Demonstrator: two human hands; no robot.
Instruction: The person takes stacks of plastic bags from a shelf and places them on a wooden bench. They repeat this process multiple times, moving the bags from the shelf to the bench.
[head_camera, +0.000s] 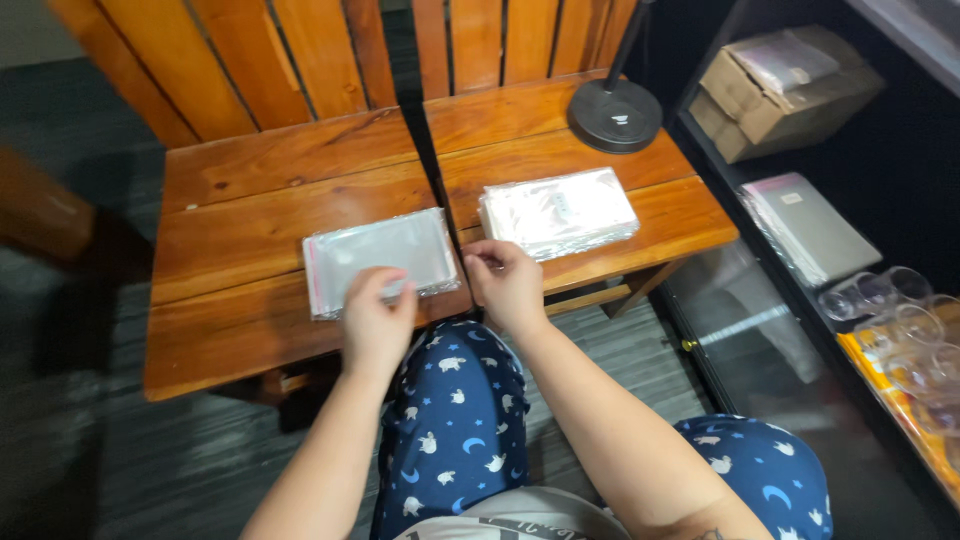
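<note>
Looking down from a head-worn camera, a seated person's two bare forearms reach out over knees in dark blue trousers (455, 420) printed with small white animals, moons and stars. In front stand two wooden chairs side by side, their slatted backs rising at the top of the view.

The left hand (377, 318) rests on the near edge of a stack of clear plastic bags (378, 255) lying flat on the seat of the left chair (240, 250). Its fingers are curled down onto the top bag, thumb side tucked under the edge; whether it actually pinches a bag cannot be told.

The right hand (507, 285) sits just beside it, at the gap between the two seats, fingers drawn in narrow with the fingertips close together near the right corner of that stack (it may be touching the corner, but this is too small to tell). It holds nothing that can be made out.

A second stack of clear bags (558, 212), brighter and thicker, lies on the seat of the right chair (680, 215), a little beyond the right hand and apart from it. Behind it on the same seat stands the round black base of a lamp (614, 116), its thin pole rising out of view.

To the right is a dark shelf unit (880, 150) holding a cardboard box (780, 90), a flat pile of packaged sheets (810, 228) and several clear glasses (890, 300). The floor is dark grey.
</note>
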